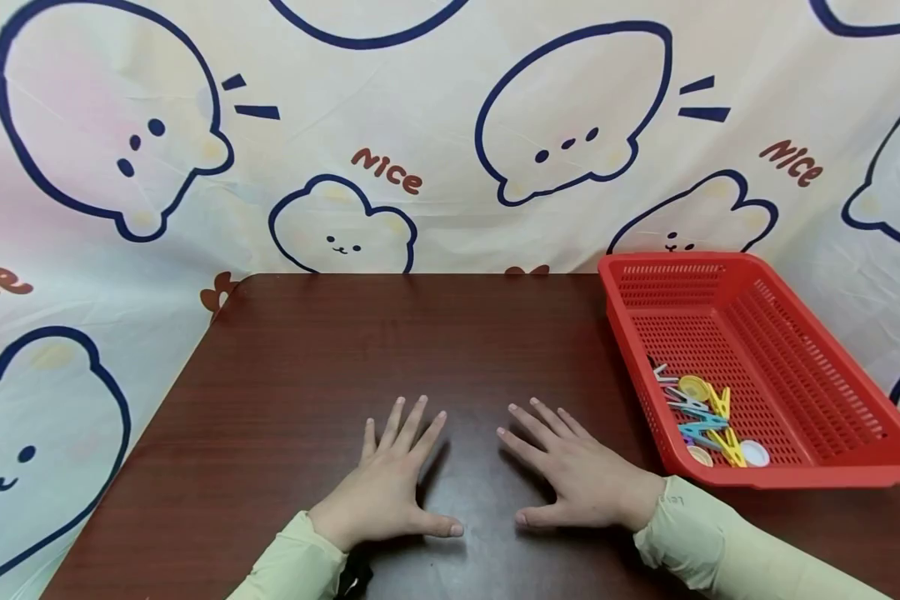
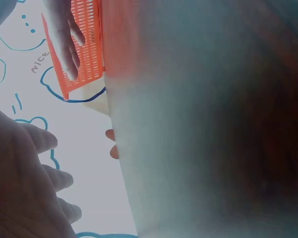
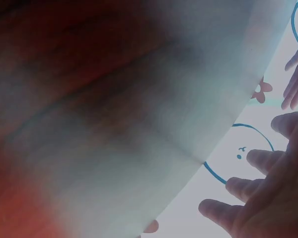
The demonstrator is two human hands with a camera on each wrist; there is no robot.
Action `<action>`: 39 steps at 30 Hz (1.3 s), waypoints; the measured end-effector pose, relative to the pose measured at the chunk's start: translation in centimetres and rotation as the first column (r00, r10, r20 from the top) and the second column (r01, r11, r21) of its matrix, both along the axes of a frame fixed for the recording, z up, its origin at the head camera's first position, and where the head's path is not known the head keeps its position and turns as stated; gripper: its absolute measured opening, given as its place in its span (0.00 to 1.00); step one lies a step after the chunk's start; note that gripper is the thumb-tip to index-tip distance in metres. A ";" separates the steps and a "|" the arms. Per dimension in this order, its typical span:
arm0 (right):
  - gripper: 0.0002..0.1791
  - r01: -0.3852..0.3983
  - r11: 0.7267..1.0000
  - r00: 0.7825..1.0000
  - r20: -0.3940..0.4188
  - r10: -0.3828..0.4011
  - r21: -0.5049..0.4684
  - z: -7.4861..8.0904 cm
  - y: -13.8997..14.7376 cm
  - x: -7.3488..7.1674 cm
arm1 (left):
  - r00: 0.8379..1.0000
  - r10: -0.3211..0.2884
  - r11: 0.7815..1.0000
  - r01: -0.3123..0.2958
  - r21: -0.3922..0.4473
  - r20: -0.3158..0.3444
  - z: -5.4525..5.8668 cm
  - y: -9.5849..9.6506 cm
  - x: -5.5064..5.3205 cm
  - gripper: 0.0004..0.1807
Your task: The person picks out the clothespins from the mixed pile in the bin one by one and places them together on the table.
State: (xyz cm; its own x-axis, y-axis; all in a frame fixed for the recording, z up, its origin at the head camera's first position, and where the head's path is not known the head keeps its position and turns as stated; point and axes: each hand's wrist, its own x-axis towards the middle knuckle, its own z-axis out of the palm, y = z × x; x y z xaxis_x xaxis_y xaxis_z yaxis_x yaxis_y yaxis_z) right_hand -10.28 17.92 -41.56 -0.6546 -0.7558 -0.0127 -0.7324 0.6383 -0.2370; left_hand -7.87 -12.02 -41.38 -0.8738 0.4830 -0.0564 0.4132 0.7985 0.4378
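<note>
Both hands hover palm down over the dark brown table point(image 1: 390, 333), fingers spread and straight, holding nothing. My left hand point(image 1: 390, 492) is left of the table's middle, thumb pointing right. Facing it across a small gap is my right hand point(image 1: 585, 479), its thumb pointing left. Shadows fall on the wood beside both hands. The right hand is nearest to a red plastic basket point(image 1: 817, 479). Inside the basket's near left part lie yellow clothespins point(image 1: 731, 446), blue clothespins point(image 1: 703, 422) and a white round cap point(image 1: 754, 453). In the left wrist view, the left hand's fingers point(image 2: 59, 178) show outstretched.
Yellowish round caps point(image 1: 693, 387) also lie in the basket, among the clothespins. Behind the table hangs a pale cloth point(image 1: 450, 108) printed with blue-outlined bears and the word "Nice". The basket takes up the table's right side, reaching its back edge.
</note>
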 end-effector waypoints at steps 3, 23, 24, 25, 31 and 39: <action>0.53 -0.001 1.000 1.000 -0.020 0.001 0.001 -0.2 0.0 0.0 | 1.000 -0.002 1.000 0.002 -0.002 0.006 -0.1 0.0 0.1 0.71; 0.50 0.020 1.000 0.999 0.031 -0.019 -0.022 4.4 0.0 1.2 | 0.996 0.081 0.996 -0.082 0.044 0.020 0.0 0.9 -0.4 0.64; 0.50 0.023 0.999 0.999 0.037 -0.022 -0.028 4.7 0.2 1.3 | 0.996 0.083 0.995 -0.084 0.050 0.020 0.0 0.9 -0.4 0.63; 0.50 0.027 0.999 0.999 0.040 -0.025 -0.030 5.1 0.3 1.5 | 0.996 0.084 0.995 -0.085 0.059 0.020 0.0 0.9 -0.4 0.63; 0.48 0.046 0.997 0.997 0.062 -0.042 -0.060 7.1 1.1 1.8 | 0.997 0.078 0.991 -0.081 0.104 0.027 0.1 1.2 -0.7 0.62; 0.47 0.096 0.986 0.995 -0.016 -0.099 -0.133 9.6 3.5 1.2 | 0.996 0.082 0.987 -0.088 0.131 0.046 0.1 1.3 -0.8 0.61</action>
State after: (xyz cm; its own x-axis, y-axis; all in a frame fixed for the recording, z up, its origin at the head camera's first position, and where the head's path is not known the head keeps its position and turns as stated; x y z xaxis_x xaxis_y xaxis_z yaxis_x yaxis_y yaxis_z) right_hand -9.03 21.46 -32.00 -0.7245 -0.6823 0.0980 -0.6740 0.6714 -0.3081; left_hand -8.62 -10.72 -41.30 -0.9103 0.4126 -0.0325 0.3263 0.7637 0.5571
